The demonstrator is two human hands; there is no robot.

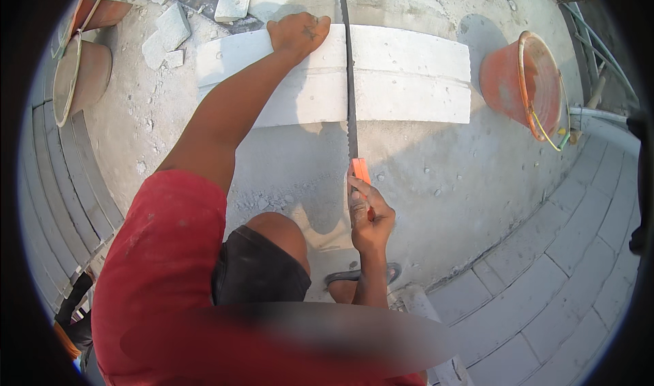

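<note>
A handsaw with an orange handle (361, 171) and a long dark blade (349, 73) lies across the middle of a long white lightweight concrete block (412, 73). My right hand (372, 216) is wrapped round the saw's handle, near the block's closer edge. On the block's far edge, left of the blade, my left hand (298, 35) presses down with its fingers curled over. Those fingertips are partly hidden. A lengthwise line runs along the block. How deep the blade sits in it I cannot tell.
An orange bucket (521, 83) tilts at the right of the block. Another bucket (85, 76) stands at the far left. Broken block pieces (172, 28) and rubble lie at the back left. Grey blocks (524, 304) are laid in rows at the lower right.
</note>
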